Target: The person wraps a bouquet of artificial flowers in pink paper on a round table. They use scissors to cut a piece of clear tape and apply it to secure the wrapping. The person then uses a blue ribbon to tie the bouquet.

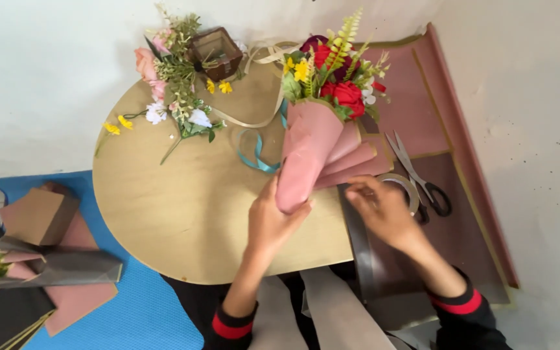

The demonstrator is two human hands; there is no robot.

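the left hand (273, 223) is clenching its grip on the pink-wrapped bouquet (315, 142) lying on the round desk (183, 207); right of the bouquet, the right hand (384, 210) is resting released fingers on a tape roll (404, 188), beside scissors (419, 175)

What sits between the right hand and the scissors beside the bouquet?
Only the tape roll. The right hand rests against it, and the scissors lie just beyond on the wrapping sheets. The left hand already grips the bouquet.
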